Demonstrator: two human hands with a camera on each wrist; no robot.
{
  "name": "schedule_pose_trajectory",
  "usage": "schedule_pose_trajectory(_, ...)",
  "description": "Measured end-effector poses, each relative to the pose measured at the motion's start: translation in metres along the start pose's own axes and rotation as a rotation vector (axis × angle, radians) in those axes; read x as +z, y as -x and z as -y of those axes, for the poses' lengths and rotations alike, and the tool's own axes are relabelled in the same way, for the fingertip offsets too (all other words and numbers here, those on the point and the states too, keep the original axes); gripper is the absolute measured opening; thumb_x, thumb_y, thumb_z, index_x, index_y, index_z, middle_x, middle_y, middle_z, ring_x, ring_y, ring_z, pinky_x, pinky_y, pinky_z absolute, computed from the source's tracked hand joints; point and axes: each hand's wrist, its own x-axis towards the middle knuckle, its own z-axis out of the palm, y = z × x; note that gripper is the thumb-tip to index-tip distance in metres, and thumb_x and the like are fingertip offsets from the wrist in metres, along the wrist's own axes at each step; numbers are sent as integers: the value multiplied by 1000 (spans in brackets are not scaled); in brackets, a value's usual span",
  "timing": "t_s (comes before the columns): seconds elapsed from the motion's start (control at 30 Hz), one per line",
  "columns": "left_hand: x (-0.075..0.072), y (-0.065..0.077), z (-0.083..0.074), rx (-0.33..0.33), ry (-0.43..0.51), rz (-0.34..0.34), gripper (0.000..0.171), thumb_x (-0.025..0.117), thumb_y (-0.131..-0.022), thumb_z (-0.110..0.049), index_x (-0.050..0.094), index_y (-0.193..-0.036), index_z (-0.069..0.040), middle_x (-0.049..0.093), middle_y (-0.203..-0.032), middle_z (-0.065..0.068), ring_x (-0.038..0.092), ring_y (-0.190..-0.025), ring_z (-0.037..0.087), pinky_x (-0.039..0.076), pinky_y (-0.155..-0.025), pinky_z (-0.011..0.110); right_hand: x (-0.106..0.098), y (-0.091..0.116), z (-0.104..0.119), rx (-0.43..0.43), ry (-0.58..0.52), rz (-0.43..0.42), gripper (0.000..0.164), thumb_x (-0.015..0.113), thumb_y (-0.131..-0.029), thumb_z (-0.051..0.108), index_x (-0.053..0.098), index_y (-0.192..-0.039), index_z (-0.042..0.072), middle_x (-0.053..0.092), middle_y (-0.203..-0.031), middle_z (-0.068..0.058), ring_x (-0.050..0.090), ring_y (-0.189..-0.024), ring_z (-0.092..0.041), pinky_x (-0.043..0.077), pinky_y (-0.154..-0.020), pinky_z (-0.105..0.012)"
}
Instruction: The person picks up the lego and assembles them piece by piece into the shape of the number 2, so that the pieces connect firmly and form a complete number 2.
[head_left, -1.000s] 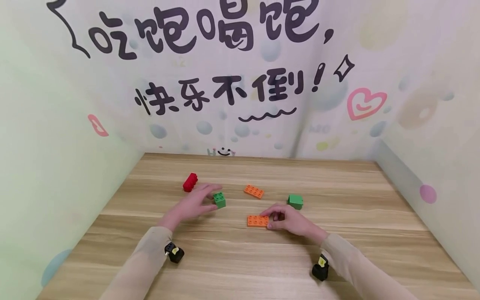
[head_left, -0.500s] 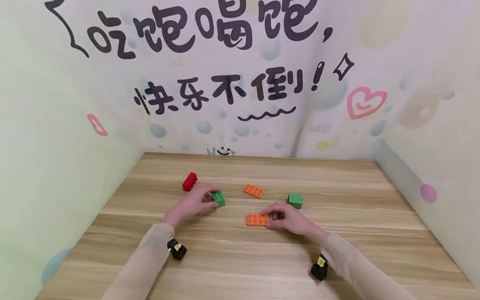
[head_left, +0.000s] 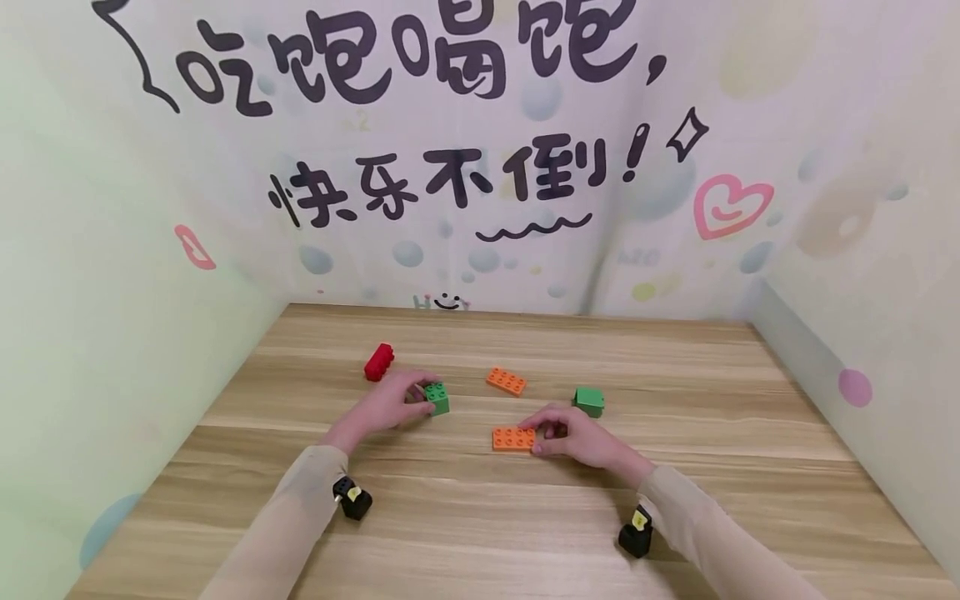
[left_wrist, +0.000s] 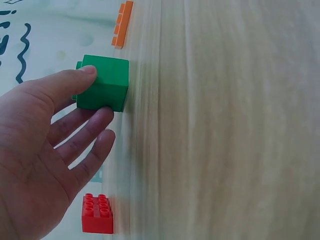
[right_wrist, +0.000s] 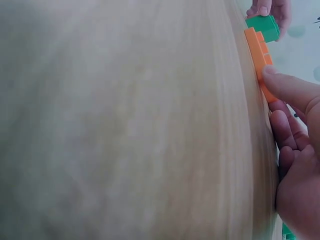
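In the head view my left hand [head_left: 386,404] pinches a green building block [head_left: 437,398] with studs on top, standing on the table. The left wrist view shows the thumb on one face of this green block [left_wrist: 105,82] and fingertips at another. My right hand [head_left: 573,437] pinches the right end of a flat orange brick [head_left: 513,439], which lies studs up nearer the person. In the right wrist view the thumb presses the side of that orange brick [right_wrist: 260,60], with the other fingers curled behind it.
A red brick [head_left: 379,362] lies on its side beyond the left hand. A second flat orange brick [head_left: 507,382] lies farther back, in the middle. Another green block [head_left: 589,402] sits just beyond the right hand. Walls stand behind and at both sides of the wooden table [head_left: 450,525].
My left hand has closed its fingers and thumb onto the green block, which stays in about the same place. The right hand keeps its hold on the orange brick, almost still.
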Motion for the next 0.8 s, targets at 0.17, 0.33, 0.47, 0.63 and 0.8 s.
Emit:
schedule_pose_trajectory(0.17,1,1,-2,-15,10,-4,44,71,-91,-14,59,-132,-6,68,-113,8,65,-98,19,56,-89,40,-1,-4,-5,-36,15,4,34,76,-87,19,70,-120,16,66,-99,-5,54,-82,-6,46,-71,-19)
schedule_pose_trajectory(0.33,1,1,-3,-16,7,-5,42,71,-91,-14,59,-131,-7,68,-112,7,65,-99,19,56,-89,38,-4,-8,-8,-39,26,13,35,75,-88,21,69,-122,18,66,-99,-4,53,-81,-6,46,-70,-19)
schedule_pose_trajectory(0.47,2,0,-3,-28,13,-2,42,71,-91,-14,59,-131,-9,67,-112,5,64,-100,18,56,-90,38,-8,-10,-11,-29,38,30,35,74,-89,24,68,-123,20,65,-98,-3,53,-82,-8,45,-70,-20)
schedule_pose_trajectory(0.63,3,0,-4,-37,14,17,42,70,-92,-16,59,-132,-9,67,-113,4,64,-101,18,56,-90,38,-12,-13,-13,-5,54,36,34,74,-89,28,69,-122,23,65,-97,-1,53,-82,-10,45,-71,-20)
schedule_pose_trajectory(0.8,4,0,-5,-34,8,14,42,72,-91,-17,59,-131,-11,67,-111,4,63,-99,17,56,-90,38,-13,-20,-16,24,46,25,33,76,-87,28,70,-120,25,65,-97,-1,54,-83,-10,45,-71,-21)
